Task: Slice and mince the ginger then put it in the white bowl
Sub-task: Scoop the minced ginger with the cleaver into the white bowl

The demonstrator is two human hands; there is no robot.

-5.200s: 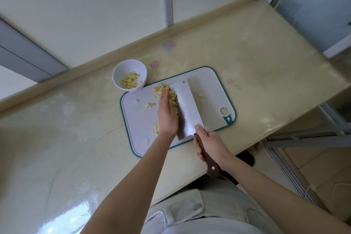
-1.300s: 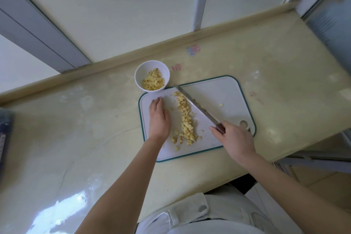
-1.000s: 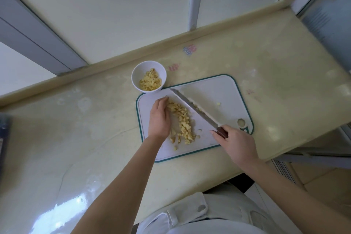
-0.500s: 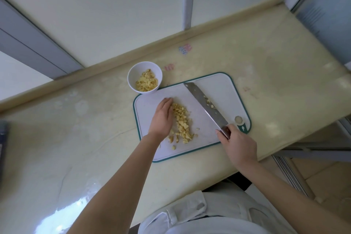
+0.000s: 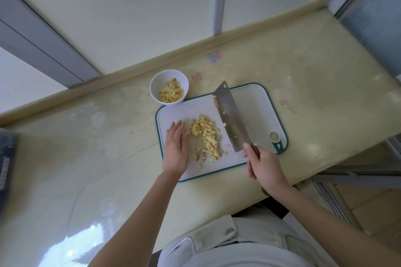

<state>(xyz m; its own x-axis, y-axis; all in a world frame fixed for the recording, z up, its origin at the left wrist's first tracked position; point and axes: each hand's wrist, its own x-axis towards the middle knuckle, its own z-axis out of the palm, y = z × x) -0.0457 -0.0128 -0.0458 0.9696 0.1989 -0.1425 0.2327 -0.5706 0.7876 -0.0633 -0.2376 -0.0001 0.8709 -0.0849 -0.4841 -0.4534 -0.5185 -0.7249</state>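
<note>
A pile of minced ginger lies in the middle of the white, green-rimmed cutting board. My left hand lies flat on the board with straight fingers, its edge against the left side of the pile. My right hand grips the handle of a cleaver, whose broad blade lies tilted to the right of the pile with a few ginger bits stuck on it. The white bowl stands just off the board's far left corner and holds minced ginger.
The board sits on a beige counter whose front edge runs just below it. A raised ledge and wall panels close the back. A dark blurred object shows at the far left edge. Small stickers mark the counter behind the board.
The cleaver has swung away from the pile to its right and turned flatter. My left hand slid to the left side of the pile, gathering the ginger into a tighter heap.
</note>
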